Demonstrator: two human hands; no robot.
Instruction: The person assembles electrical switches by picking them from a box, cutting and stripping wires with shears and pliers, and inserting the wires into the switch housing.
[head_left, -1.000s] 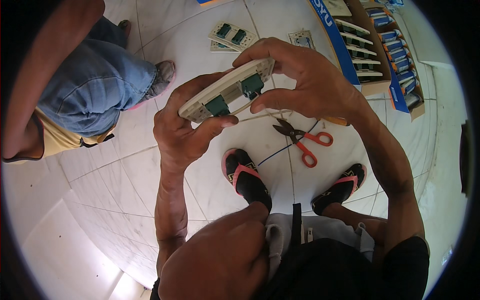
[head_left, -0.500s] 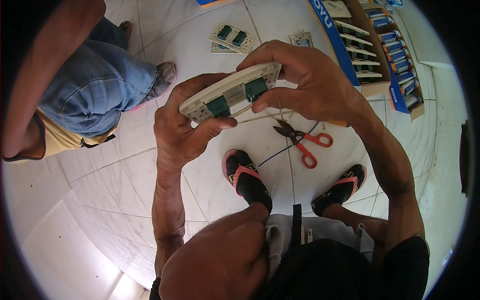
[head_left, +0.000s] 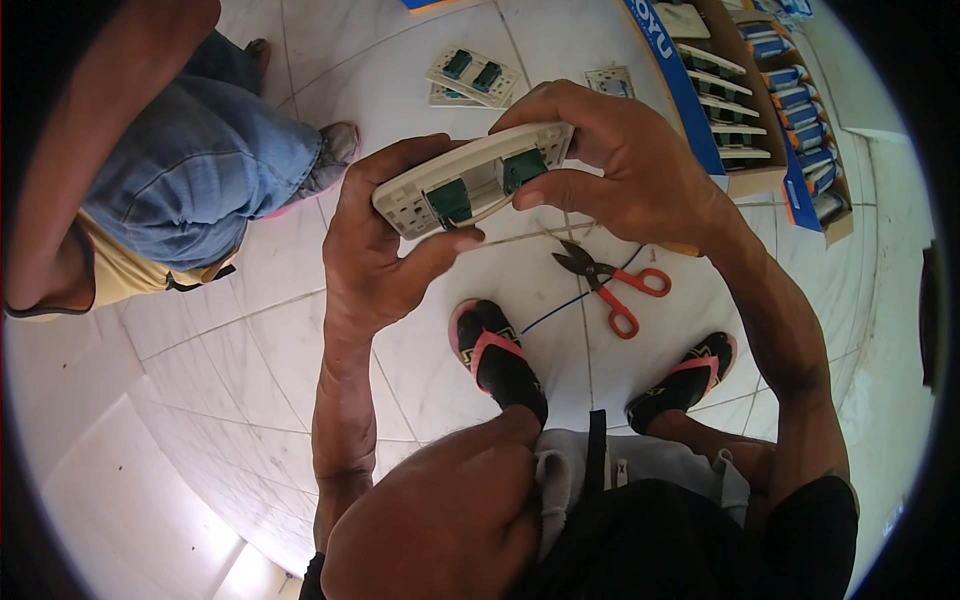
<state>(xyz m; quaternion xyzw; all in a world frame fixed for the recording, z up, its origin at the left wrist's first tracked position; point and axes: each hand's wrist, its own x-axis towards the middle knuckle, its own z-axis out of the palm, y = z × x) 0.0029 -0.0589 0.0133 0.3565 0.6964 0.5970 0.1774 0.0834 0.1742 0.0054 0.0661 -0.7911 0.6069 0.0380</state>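
Above the floor I hold a white electrical outlet plate (head_left: pixel 482 190), tilted with its back toward me, showing two dark green modules set in its frame. My left hand (head_left: pixel 368 255) grips its left end, thumb low by the left module. At the right end, my right hand (head_left: pixel 625 165) has its fingers over the far edge and its thumb by the right module. A thin pale strip, perhaps a wire, curves along the near side below the modules. Red-handled snips (head_left: pixel 598 272) lie on the floor just beyond my feet, across a blue wire (head_left: pixel 557 312).
More outlet plates (head_left: pixel 473 76) lie stacked on the tiles ahead, with a single plate (head_left: pixel 610 82) to their right. At the far right stands an open box (head_left: pixel 752 180) of plates beside a box of blue-and-orange packets (head_left: pixel 803 112). Another person's jeans-clad leg (head_left: pixel 200 165) is at left.
Both hands and the plate have shifted slightly to the right in the picture, and the plate's back is turned a little more into sight. The grip stays the same.
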